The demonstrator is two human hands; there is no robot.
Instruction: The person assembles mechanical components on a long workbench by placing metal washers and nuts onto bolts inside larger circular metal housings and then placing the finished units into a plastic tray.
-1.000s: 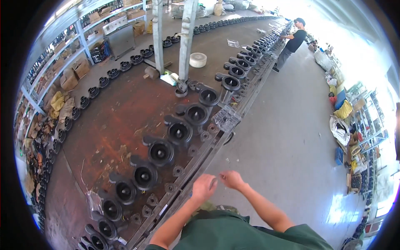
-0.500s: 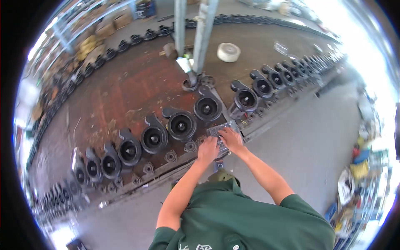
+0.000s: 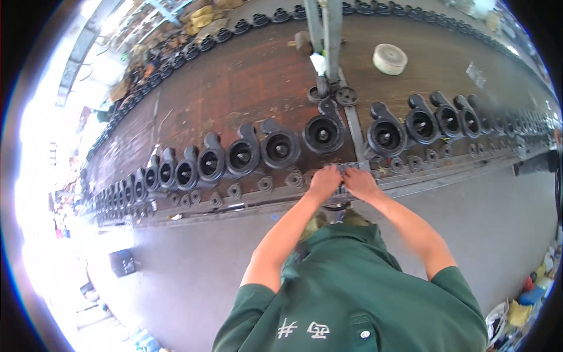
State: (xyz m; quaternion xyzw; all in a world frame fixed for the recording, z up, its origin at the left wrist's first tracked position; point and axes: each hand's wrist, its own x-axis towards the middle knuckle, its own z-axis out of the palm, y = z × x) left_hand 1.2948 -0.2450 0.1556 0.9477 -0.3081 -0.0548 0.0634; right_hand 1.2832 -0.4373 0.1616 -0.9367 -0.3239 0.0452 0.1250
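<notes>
Left hand [image 3: 324, 180] and right hand [image 3: 359, 182] sit close together, fingers bent over a greyish, translucent plastic packet [image 3: 342, 189] at the long brown table's [image 3: 234, 88] front edge; fingertips are hidden, so grip cannot be told. White printed marks cross the dark-green cloth shirt [image 3: 346, 276]; smooth grey floor [image 3: 193, 258] adjoins the edge; the row of black, round, spouted housings [image 3: 323, 134] blurs at far right

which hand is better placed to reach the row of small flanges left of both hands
Probably the left hand: it is nearer the small flanges, while the right hand lies beyond it, farther right.
</notes>
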